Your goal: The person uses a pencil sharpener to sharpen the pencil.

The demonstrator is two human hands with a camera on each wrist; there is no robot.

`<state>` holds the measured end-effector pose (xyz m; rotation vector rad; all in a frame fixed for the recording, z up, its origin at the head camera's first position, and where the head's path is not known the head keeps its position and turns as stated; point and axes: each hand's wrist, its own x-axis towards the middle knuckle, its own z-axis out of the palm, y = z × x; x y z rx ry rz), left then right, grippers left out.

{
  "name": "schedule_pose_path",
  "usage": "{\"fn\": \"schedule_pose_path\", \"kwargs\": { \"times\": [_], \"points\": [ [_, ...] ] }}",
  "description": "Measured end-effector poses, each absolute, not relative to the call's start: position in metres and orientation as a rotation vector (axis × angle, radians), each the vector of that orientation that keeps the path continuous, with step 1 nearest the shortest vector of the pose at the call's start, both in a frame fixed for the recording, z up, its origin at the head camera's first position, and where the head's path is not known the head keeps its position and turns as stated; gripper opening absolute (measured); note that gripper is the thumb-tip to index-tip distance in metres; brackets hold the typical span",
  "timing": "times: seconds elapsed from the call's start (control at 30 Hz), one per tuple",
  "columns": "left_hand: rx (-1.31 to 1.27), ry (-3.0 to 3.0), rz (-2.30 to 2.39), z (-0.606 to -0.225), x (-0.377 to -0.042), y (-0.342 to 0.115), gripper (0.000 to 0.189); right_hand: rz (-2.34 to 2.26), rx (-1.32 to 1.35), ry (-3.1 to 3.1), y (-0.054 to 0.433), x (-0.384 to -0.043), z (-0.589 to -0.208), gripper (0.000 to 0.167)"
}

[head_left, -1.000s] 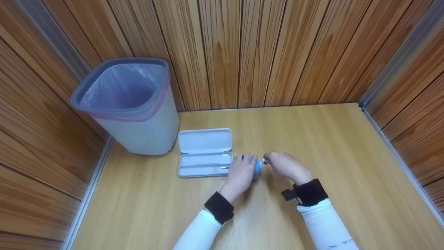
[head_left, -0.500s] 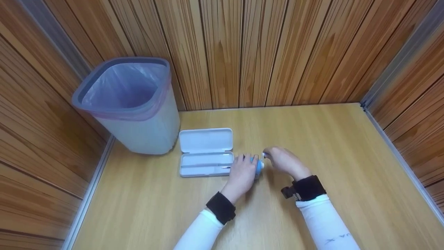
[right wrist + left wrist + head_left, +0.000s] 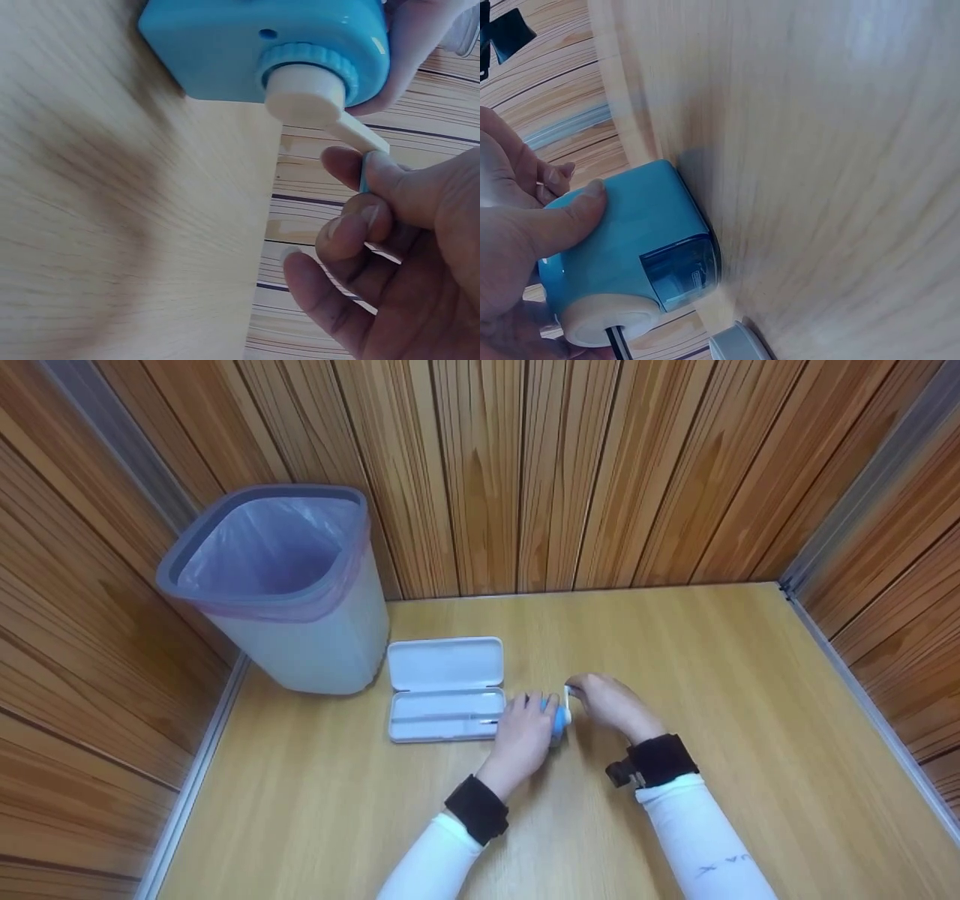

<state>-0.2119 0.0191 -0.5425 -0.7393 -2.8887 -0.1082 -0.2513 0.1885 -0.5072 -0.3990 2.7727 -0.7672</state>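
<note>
A blue pencil sharpener (image 3: 641,217) with a clear shavings drawer (image 3: 679,274) stands on the table, mostly covered in the head view by my left hand (image 3: 523,733). That hand grips its body, thumb (image 3: 570,225) lying along the side. A dark pencil (image 3: 618,343) is in the cream front opening. On the opposite end, a cream crank (image 3: 360,133) sticks out from its round hub (image 3: 304,94). My right hand (image 3: 611,706) pinches the crank's small blue knob (image 3: 364,174) between thumb and forefinger, other fingers loosely curled.
An open white pencil case (image 3: 444,664) lies just left of the sharpener, a dark-tipped thin item (image 3: 487,721) showing in its tray. A lined trash bin (image 3: 322,649) stands at the back left. Wood-panelled walls (image 3: 487,472) enclose the wooden table (image 3: 675,645).
My right hand has moved slightly up and left with the crank knob, and the crank arm now points away from me. The left hand stays on the sharpener.
</note>
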Motion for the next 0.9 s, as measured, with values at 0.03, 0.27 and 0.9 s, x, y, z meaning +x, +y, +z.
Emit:
{"fn": "schedule_pose_path", "kwargs": {
  "times": [0.03, 0.27, 0.9],
  "points": [
    [-0.735, -2.888, -0.111, -0.543, -0.212, 0.019, 0.049, -0.77, -0.386, 2.773, 0.188, -0.252, -0.508, 0.033],
    [-0.736, -2.884, -0.14, -0.543, -0.212, 0.018, 0.051, -0.721, -0.336, 2.788, 0.185, -0.258, -0.521, 0.032],
    [-0.726, -2.945, -0.084, -0.543, -0.214, 0.019, 0.057, -0.584, -0.447, 2.748, 0.191, -0.26, -0.551, 0.009]
  ]
}}
